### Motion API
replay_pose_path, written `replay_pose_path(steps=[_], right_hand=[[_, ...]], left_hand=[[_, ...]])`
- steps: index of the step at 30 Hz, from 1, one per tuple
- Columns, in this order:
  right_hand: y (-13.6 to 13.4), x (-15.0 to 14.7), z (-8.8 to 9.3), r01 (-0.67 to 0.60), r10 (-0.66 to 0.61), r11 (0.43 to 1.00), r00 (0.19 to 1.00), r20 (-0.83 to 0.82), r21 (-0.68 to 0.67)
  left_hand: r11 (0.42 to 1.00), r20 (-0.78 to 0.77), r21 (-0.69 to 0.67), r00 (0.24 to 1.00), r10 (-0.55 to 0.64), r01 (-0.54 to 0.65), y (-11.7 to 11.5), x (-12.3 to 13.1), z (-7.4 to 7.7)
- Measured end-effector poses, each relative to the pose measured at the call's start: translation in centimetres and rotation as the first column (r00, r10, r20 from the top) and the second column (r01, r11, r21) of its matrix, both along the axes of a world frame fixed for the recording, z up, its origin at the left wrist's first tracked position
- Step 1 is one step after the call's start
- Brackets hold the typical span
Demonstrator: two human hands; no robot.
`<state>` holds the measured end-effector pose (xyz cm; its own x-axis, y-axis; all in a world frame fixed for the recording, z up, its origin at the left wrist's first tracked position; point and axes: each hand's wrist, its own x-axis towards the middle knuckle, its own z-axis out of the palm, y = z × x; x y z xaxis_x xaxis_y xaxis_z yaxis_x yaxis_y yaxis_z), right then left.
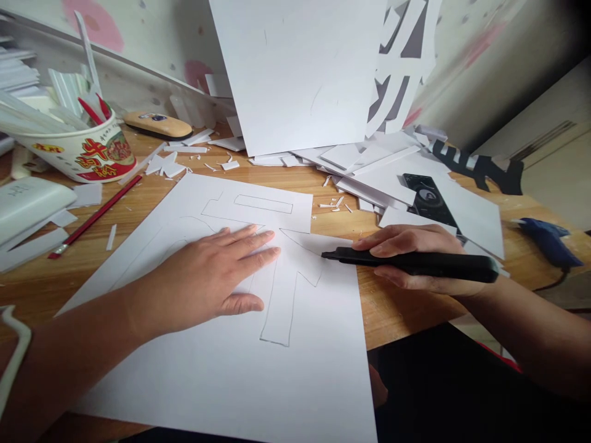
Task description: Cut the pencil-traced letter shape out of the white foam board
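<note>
My left hand lies flat, fingers stretched out, pressing on a large white board with a drawn outline of a big character on it. My right hand is wrapped round a long black cutting tool, whose tip touches the board at the outline's right arm. The board lies on a wooden table and overhangs its near edge.
A printed bowl of sticks stands at the back left beside a red pencil. White offcuts and a tall white sheet pile up behind. A black device, black cut letters and a blue glue gun sit at the right.
</note>
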<state>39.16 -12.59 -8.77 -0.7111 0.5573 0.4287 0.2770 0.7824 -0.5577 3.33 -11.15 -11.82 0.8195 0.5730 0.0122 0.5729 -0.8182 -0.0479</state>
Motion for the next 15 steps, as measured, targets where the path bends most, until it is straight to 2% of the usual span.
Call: replay_pose_path(steps=[8,15], right_hand=[[-0.4,1.1,0.0,0.003,-0.003,1.000,1.000,0.021,-0.019],[-1.5,2.2,0.1,0.070,-0.071,0.997,0.997,0.029,0.023]], left_hand=[[1.000,-0.007,0.002,1.000,0.009,-0.009,0.0,-0.2,0.0],[0.998,0.047,-0.055,0.999,0.028,-0.026,0.2,-0.3,-0.3]])
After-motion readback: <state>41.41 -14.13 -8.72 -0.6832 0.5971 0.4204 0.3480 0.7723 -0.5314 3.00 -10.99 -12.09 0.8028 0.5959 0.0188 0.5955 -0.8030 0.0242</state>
